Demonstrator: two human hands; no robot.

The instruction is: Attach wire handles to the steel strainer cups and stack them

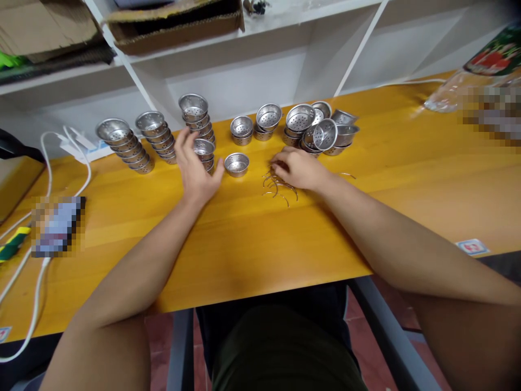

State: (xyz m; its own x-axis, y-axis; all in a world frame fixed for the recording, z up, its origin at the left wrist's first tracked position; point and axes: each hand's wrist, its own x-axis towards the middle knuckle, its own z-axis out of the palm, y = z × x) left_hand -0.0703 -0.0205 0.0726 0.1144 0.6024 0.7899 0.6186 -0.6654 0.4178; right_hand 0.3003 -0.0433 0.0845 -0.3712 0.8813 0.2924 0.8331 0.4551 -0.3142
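My left hand has its thumb and fingers spread around the near side of a short stack of perforated metal cups. Whether it touches them I cannot tell. Just right of its thumb, a single perforated metal cup stands upright on the table. My right hand is lowered with curled fingers over a loose pile of thin curved wires. Its fingertips are closed at the pile's far edge, and what is between them is hidden. Behind that hand, a jumble of cups stands partly tilted.
Taller cup stacks line the table's back left, with two short stacks mid-back. A phone with white cables lies left. A plastic bottle lies at the back right. White shelving borders the wooden table.
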